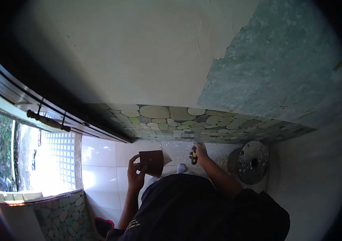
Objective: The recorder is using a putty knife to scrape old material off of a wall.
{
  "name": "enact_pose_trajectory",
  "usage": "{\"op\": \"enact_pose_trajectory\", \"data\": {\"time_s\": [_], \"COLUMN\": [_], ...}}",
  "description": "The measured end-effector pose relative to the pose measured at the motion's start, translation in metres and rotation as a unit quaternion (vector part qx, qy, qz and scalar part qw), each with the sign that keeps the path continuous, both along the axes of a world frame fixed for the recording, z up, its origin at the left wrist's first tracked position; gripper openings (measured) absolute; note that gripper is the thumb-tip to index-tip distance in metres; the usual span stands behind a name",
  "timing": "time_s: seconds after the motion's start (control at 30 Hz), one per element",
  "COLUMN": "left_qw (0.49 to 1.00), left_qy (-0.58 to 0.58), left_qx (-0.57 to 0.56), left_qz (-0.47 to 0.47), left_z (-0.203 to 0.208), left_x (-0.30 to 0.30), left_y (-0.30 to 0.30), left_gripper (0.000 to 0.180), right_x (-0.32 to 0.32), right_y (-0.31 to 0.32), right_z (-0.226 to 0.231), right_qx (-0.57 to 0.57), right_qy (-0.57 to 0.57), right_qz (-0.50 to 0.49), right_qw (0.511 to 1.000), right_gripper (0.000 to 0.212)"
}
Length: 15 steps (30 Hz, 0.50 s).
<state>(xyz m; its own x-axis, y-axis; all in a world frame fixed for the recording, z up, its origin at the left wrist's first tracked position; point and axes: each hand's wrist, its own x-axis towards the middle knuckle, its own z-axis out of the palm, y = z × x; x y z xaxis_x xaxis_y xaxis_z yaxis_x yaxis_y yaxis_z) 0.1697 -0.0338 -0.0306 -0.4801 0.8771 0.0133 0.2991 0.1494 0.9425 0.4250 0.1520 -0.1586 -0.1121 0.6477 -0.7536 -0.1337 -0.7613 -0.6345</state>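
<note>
- Gripping a brown, pot-like piece [153, 164], the left grip [135, 176] has its fingers and thumb closed on that piece's left side.
- Clamped around the yellow-and-black handle of a hand tool [194, 155], the right grip [201, 153] sits near the foot of the wall [134, 60]; the tool's far end is too faint to make out.
- Both held things are in front of the person's dark shirt [191, 205], the brown piece to the left of the tool and apart from it.
- Pebble-patterned band [155, 112] along the wall's lower part; cream above, with a blue-green patch [275, 60] at upper right.
- Pale tiled floor [100, 172] below, speckled near the right hand.
- Round, spattered drum-like object [248, 158] with a dark hole, right of the tool.
- Door handle [48, 120] at left, beside a bright opening.
</note>
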Motion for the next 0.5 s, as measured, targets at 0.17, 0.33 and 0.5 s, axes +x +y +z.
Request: {"op": "enact_pose_trajectory", "data": {"time_s": [0.17,0.33,0.5], "left_qw": [0.999,0.998,0.999], "left_qy": [0.004,0.009,-0.021], "left_qx": [0.026,0.048,0.007], "left_qz": [-0.027,-0.04,-0.026], "left_z": [0.008,-0.006,-0.001], "left_x": [-0.022,-0.046,-0.06], "left_y": [0.011,0.004,-0.005], "left_gripper": [0.006,0.012,0.033], "right_x": [-0.026,-0.047,-0.05], "right_y": [0.017,0.029,0.042], "right_z": [0.04,0.059,0.04], "right_qx": [0.075,0.216,0.25], "right_qy": [0.065,0.051,0.038], "right_qz": [-0.005,-0.014,-0.021], "right_qw": [0.995,0.975,0.967], "right_gripper": [0.02,0.022,0.031]}}
